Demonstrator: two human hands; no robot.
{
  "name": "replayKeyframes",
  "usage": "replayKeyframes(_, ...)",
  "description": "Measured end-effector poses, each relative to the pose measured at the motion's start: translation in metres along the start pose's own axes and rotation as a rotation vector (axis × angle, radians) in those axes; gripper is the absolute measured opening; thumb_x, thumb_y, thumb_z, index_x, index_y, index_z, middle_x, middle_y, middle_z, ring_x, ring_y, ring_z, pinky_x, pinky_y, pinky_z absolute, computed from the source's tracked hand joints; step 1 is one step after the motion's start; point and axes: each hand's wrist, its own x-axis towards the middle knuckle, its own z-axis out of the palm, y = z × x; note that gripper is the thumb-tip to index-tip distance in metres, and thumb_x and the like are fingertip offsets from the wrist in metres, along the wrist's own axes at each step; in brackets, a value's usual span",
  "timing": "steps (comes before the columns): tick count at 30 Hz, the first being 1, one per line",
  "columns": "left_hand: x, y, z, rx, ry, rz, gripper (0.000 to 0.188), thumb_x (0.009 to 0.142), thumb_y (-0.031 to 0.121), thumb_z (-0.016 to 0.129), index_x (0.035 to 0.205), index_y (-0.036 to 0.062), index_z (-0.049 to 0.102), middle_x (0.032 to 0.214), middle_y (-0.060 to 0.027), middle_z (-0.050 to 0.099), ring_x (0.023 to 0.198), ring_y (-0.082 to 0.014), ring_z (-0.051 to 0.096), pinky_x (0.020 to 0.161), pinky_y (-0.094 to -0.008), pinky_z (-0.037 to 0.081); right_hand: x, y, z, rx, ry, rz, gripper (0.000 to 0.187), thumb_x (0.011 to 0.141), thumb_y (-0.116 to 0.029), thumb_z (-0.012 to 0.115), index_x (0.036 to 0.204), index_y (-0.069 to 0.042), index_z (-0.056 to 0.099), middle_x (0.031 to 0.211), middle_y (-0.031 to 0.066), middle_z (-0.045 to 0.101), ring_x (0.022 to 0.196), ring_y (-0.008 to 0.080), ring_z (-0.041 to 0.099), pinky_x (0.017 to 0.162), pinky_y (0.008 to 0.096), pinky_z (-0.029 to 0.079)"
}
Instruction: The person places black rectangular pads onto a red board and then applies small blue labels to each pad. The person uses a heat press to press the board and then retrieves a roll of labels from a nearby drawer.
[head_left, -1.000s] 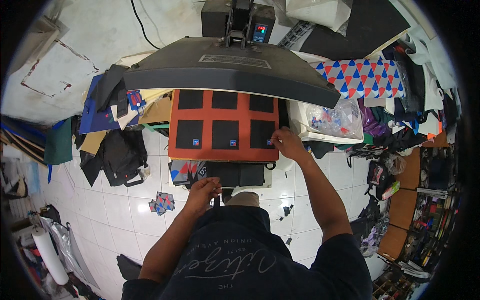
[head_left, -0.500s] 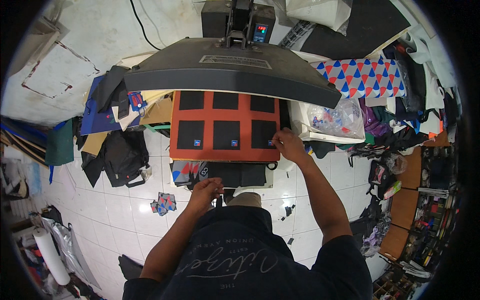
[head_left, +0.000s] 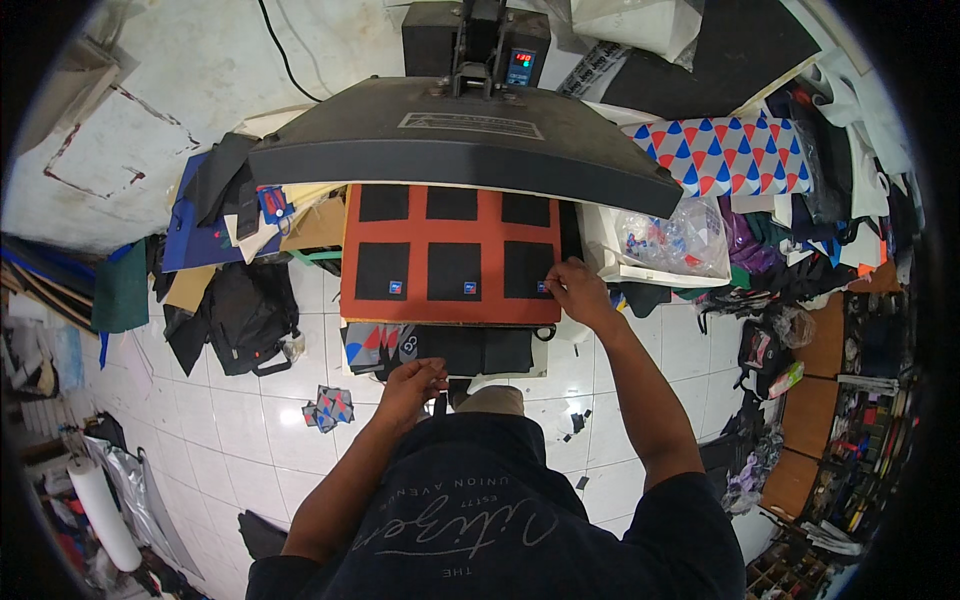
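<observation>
Head view: my right hand (head_left: 578,291) stays at the little blue patch (head_left: 542,287) on the near right black square (head_left: 525,266), just like before, fingertips bunched. My left hand (head_left: 412,389) stays curled; I can't tell if either hand pinches anything.

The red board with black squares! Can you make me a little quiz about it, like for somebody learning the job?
1. How many black squares show on the red board?
2. True or false: the right-hand grip is at the bottom-left square.
3. Fill in: the little labels are blue and ____.

Key: 1. Six. 2. False; it is at the bottom-right square. 3. Red.
</observation>
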Motion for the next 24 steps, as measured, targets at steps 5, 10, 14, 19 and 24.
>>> replayKeyframes(5,0.0,0.001,0.001,0.008,-0.014,0.0,0.024,0.091,0.018,0.057,0.108,0.002,0.059,0.091,-0.0048,0.061,0.08,-0.0132,0.059,0.068,-0.0254,0.043,0.001,0.002,0.002,0.01,0.03,-0.022,0.009,0.08,-0.014,0.063,0.085,-0.006,0.062,0.087,0.0119,0.059,0.087,0.0313,0.061,0.075,0.0422,0.051)
replayKeyframes(10,0.002,0.0,0.0,0.016,-0.009,-0.002,0.024,0.091,0.018,0.056,0.108,0.0019,0.059,0.091,-0.0053,0.061,0.08,-0.0133,0.059,0.068,-0.0248,0.044,0.001,-0.001,0.002,0.001,0.037,0.006,0.011,0.078,-0.014,0.066,0.085,-0.006,0.062,0.086,0.0124,0.059,0.087,0.031,0.061,0.074,0.0418,0.051)
replayKeyframes(14,0.003,-0.001,-0.002,0.034,-0.017,0.001,0.025,0.092,0.019,0.056,0.109,0.0016,0.059,0.092,-0.0062,0.061,0.08,-0.0139,0.059,0.069,-0.025,0.044,0.0,-0.001,0.002,-0.015,0.054,-0.016,0.011,0.079,-0.015,0.066,0.085,-0.006,0.062,0.086,0.0126,0.059,0.084,0.0306,0.061,0.073,0.0421,0.051)
replayKeyframes(19,0.002,-0.003,-0.004,0.019,0.0,-0.001,0.025,0.092,0.018,0.054,0.11,0.0009,0.058,0.094,-0.0072,0.061,0.081,-0.015,0.059,0.07,-0.0255,0.045,0.001,-0.009,-0.021,0.071,0.209,0.061,0.014,0.083,-0.017,0.066,0.089,-0.006,0.061,0.085,0.0126,0.059,0.078,0.0283,0.063,0.069,0.0394,0.05)
replayKeyframes(24,0.004,-0.006,-0.007,-0.062,-0.041,0.012,0.028,0.093,0.016,0.053,0.115,-0.0016,0.055,0.099,-0.0102,0.061,0.087,-0.0188,0.061,0.076,-0.0284,0.049,-0.006,-0.024,-0.039,0.155,0.223,0.123,0.015,0.085,-0.018,0.065,0.093,-0.005,0.061,0.086,0.0125,0.061,0.076,0.0262,0.063,0.067,0.0366,0.05)
